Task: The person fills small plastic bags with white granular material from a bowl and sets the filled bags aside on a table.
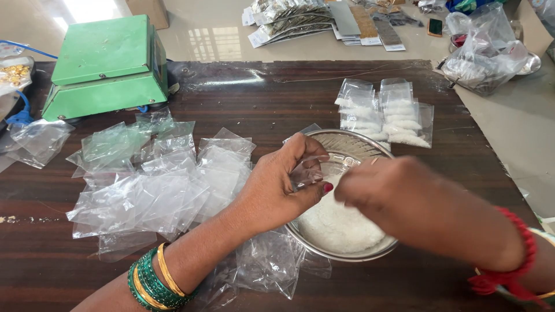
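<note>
While the left hand (277, 185) pinches a small clear bag (312, 170) open above the steel bowl (347, 144), its grip narrow, the right hand's (393, 190) blurred grip is unclear; keep the mouth wide, sugar-like grains (335, 225) at six o'clock.

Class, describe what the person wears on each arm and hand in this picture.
The left hand has a red-painted thumbnail; its wrist carries green and gold bangles. The right hand has a red thread band at the wrist. Both forearms are bare, with no sleeves showing.
</note>
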